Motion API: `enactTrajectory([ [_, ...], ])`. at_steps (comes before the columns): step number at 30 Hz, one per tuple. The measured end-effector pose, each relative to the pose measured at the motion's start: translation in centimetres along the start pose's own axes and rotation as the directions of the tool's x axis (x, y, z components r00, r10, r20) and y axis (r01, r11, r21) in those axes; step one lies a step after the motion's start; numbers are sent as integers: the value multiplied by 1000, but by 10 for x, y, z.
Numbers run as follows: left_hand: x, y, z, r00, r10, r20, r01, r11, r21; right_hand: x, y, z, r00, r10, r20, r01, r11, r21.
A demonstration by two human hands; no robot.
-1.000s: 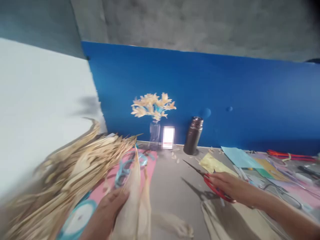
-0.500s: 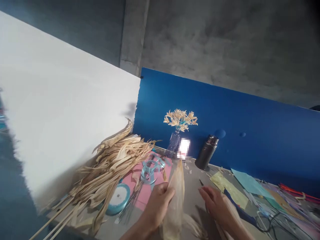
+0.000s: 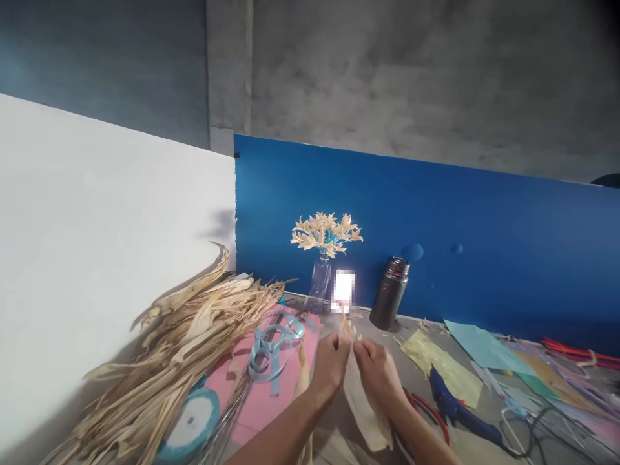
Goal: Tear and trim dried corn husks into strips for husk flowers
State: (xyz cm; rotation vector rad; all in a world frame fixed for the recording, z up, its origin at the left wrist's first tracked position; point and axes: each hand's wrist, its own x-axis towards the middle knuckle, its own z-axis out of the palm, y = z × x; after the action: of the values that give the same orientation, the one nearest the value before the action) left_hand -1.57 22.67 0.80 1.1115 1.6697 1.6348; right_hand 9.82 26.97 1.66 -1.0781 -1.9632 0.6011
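At the far left a white panel [image 3: 116,245] runs inward to meet a blue panel [image 3: 290,187], with a heap of dry husks [image 3: 208,329] crowded along its foot. Below the heap's right side lie a ribbon spool [image 3: 191,423] and, just beside it, some thin wires [image 3: 227,413]. A pink sheet [image 3: 290,381] follows, bearing loops of pale blue ribbon [image 3: 264,361], its lower part passing behind the left forearm. Near its far corner stands a clear vase [image 3: 320,284] of husk flowers [image 3: 327,236]. Between the two hands is a husk strip [image 3: 365,407], its tip pointing away and its broad end trailing down beside the right forearm. The left hand [image 3: 334,361] has its fingers curled, pinching the strip near the tip; the right hand [image 3: 378,368] pinches it close opposite, though its fingertips are partly hidden. Beyond stands a dark bottle [image 3: 389,294]. Grey tabletop [image 3: 409,381] shows between the right hand and a yellow sheet [image 3: 448,361], but lower down red handles [image 3: 438,413] crowd the forearm, with a blue glue gun [image 3: 458,410] just to their right
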Motion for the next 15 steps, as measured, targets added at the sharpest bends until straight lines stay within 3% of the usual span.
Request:
enactTrajectory([
  [5,7,-19,-7,990,8,-140,2,998,70,-15,9,31,992,-53,112,56,998,-23],
  [9,3,-22,-7,990,23,-143,0,988,155,-13,16,39,989,-20,144,12,998,58],
  [15,-4,-17,-2,991,100,-89,-80,974,212,-6,27,30,995,7,95,-22,987,159],
])
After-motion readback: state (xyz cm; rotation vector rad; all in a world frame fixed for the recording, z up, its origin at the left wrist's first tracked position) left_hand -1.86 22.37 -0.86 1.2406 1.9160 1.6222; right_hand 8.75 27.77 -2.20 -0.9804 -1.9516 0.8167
